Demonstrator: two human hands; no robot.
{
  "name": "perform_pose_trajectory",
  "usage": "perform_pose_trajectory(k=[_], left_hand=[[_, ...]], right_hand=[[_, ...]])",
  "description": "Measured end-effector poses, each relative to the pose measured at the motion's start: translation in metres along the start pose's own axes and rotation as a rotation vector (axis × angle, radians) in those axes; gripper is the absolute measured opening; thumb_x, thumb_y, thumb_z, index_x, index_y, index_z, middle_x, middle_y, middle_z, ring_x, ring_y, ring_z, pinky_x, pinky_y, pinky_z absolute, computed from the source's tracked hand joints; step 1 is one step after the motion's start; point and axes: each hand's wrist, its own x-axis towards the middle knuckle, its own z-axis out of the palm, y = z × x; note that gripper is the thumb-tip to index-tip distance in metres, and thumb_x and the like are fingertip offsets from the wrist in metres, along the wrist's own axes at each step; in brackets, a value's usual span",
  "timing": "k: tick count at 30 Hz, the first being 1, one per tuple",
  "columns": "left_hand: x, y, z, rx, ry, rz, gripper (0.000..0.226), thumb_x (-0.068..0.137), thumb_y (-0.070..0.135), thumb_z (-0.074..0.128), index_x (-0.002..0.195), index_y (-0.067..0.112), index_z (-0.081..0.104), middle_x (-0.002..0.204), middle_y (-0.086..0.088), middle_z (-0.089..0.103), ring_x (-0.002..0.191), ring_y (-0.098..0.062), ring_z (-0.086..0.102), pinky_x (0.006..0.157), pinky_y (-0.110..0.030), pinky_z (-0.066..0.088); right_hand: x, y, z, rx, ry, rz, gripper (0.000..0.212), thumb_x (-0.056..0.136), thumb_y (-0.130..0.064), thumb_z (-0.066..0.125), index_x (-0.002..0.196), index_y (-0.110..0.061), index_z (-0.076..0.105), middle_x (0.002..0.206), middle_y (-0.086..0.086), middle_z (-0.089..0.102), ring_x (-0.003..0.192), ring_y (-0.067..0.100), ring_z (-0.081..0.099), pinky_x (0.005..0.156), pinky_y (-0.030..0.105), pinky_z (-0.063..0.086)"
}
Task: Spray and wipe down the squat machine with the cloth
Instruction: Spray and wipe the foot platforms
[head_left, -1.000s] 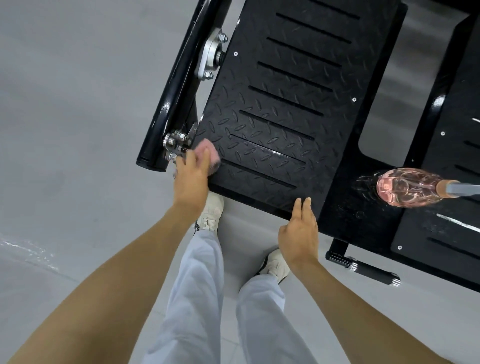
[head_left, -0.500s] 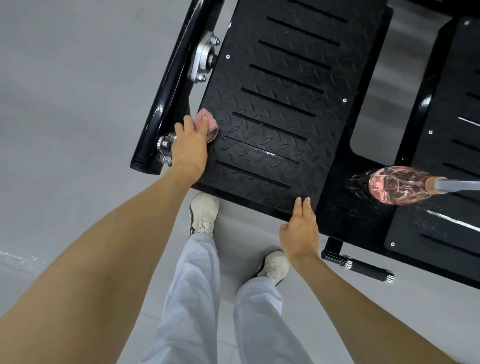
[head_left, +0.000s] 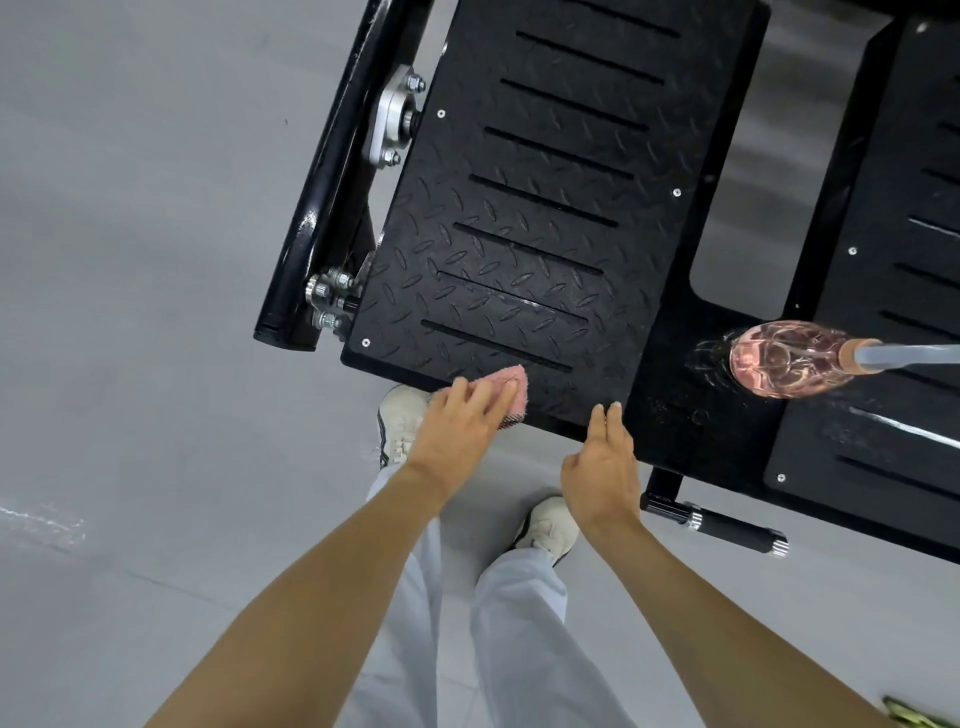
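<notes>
The squat machine's black tread-plate footplate (head_left: 545, 208) fills the upper middle of the head view. My left hand (head_left: 460, 421) presses a small pink cloth (head_left: 511, 387) flat against the plate's near edge, fingers spread over it. To its right, my right hand (head_left: 605, 462) rests with straight fingers on the same edge and holds nothing. A clear spray bottle with pink liquid (head_left: 789, 358) stands on the black frame between the two footplates, right of both hands.
A glossy black frame tube (head_left: 332, 171) with silver bolts runs along the footplate's left side. A second footplate (head_left: 893, 291) lies at the right. A short black handle (head_left: 727, 525) sticks out below the frame. Grey floor surrounds the machine; my shoes stand under the plate's edge.
My left hand has slid the cloth from the plate's left edge by the bolts down and right to the near edge. My right hand has stayed on the edge.
</notes>
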Motion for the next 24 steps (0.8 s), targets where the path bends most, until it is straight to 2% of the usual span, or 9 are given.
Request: perform_pose_trajectory(k=[2,4,7,9,14,17,19,22,24], left_hand=[[0.002,-0.016,-0.001,0.041,-0.030,-0.108,0.087,0.051,0.012,0.079,0.131,0.016,0.047,0.093,-0.009,0.054,0.075,-0.026,0.050,0.053,-0.032,0.044],[0.005,-0.027,-0.009,-0.049,-0.046,-0.389,0.086,0.052,0.000,0.075,0.133,0.011,0.045,0.095,-0.015,0.054,0.077,-0.031,0.052,0.053,-0.033,0.046],[0.013,-0.025,-0.016,-0.264,-0.128,-0.724,0.077,0.075,-0.011,0.056,0.145,0.008,0.033,0.118,-0.022,0.045,0.098,-0.037,0.046,0.069,-0.037,0.048],[0.020,-0.009,-0.020,-0.283,-0.116,-0.788,0.072,0.082,-0.010,0.048,0.148,0.009,0.026,0.126,-0.021,0.040,0.105,-0.036,0.042,0.074,-0.037,0.047],[0.032,0.078,-0.033,-0.214,-0.168,-0.308,0.075,0.086,0.009,0.053,0.149,0.009,0.013,0.130,-0.015,0.036,0.109,-0.029,0.042,0.081,-0.032,0.046],[0.039,0.107,-0.028,-0.096,-0.121,0.046,0.073,0.073,0.023,0.071,0.139,0.013,0.044,0.116,-0.004,0.054,0.094,-0.020,0.055,0.063,-0.024,0.050],[0.044,0.097,-0.027,0.032,-0.085,0.196,0.060,0.067,0.022,0.066,0.126,0.017,0.060,0.105,0.001,0.057,0.082,-0.015,0.057,0.049,-0.022,0.045],[0.047,0.068,-0.033,0.077,-0.112,0.082,0.060,0.067,0.016,0.065,0.126,0.012,0.058,0.105,-0.004,0.042,0.080,-0.017,0.053,0.048,-0.023,0.042],[0.047,0.059,-0.035,0.055,-0.180,-0.139,0.071,0.079,0.014,0.064,0.142,0.004,0.033,0.119,-0.008,0.043,0.096,-0.020,0.050,0.060,-0.024,0.048]], right_hand=[[-0.001,0.005,0.000,0.010,-0.005,0.007,0.064,0.095,-0.006,0.041,0.152,-0.004,0.012,0.160,0.010,0.002,0.145,0.023,0.012,0.113,0.037,0.030],[-0.002,0.011,0.001,0.013,-0.010,0.009,0.065,0.095,-0.006,0.043,0.152,-0.004,0.012,0.160,0.010,0.003,0.145,0.022,0.013,0.112,0.037,0.032],[-0.005,0.019,0.003,0.026,-0.006,0.008,0.065,0.093,-0.004,0.043,0.152,-0.005,0.013,0.160,0.009,0.005,0.144,0.022,0.015,0.110,0.037,0.035],[-0.008,0.026,0.004,0.040,-0.004,0.018,0.066,0.093,-0.003,0.043,0.152,-0.005,0.014,0.160,0.008,0.004,0.144,0.022,0.015,0.112,0.037,0.032],[-0.014,0.044,0.002,0.045,0.003,0.057,0.066,0.092,-0.002,0.042,0.152,-0.005,0.013,0.160,0.008,0.001,0.145,0.023,0.014,0.115,0.036,0.026],[-0.015,0.054,0.000,0.051,0.006,0.079,0.068,0.092,-0.003,0.043,0.152,-0.006,0.011,0.160,0.007,-0.001,0.146,0.024,0.011,0.117,0.036,0.022],[-0.016,0.060,-0.002,0.057,0.006,0.095,0.067,0.093,-0.004,0.044,0.152,-0.006,0.011,0.160,0.008,-0.001,0.146,0.023,0.010,0.118,0.035,0.020],[-0.017,0.066,-0.004,0.077,0.008,0.099,0.067,0.093,-0.004,0.045,0.152,-0.006,0.012,0.160,0.008,0.000,0.146,0.023,0.010,0.117,0.037,0.023],[-0.018,0.070,-0.005,0.084,0.010,0.098,0.067,0.093,-0.004,0.044,0.152,-0.006,0.013,0.160,0.008,0.000,0.146,0.023,0.011,0.116,0.037,0.025]])
